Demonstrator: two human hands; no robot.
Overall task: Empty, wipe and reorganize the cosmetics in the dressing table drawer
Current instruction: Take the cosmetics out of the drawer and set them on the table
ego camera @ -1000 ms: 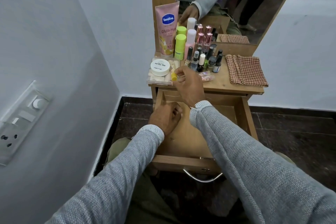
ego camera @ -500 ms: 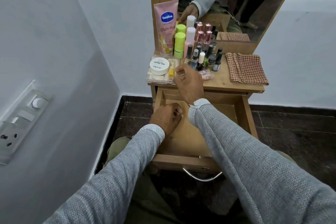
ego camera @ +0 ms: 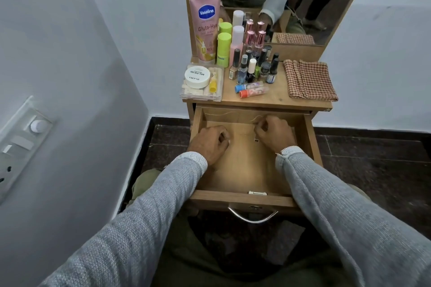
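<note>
Pale walls and dark floor tiles frame the dressing table, seen from above. Its drawer is pulled fully out over my lap, its wooden floor bare apart from both my hands. My left hand sits at the drawer's left, fingers curled under, holding nothing I can see. My right hand sits near the back right, fingers also curled; whether they pinch anything I cannot tell. On the tabletop behind: nail polish bottles, two lip balm tubes lying flat, a Vaseline tube upright, a clear tray bearing a white jar, and a folded checked cloth at right
</note>
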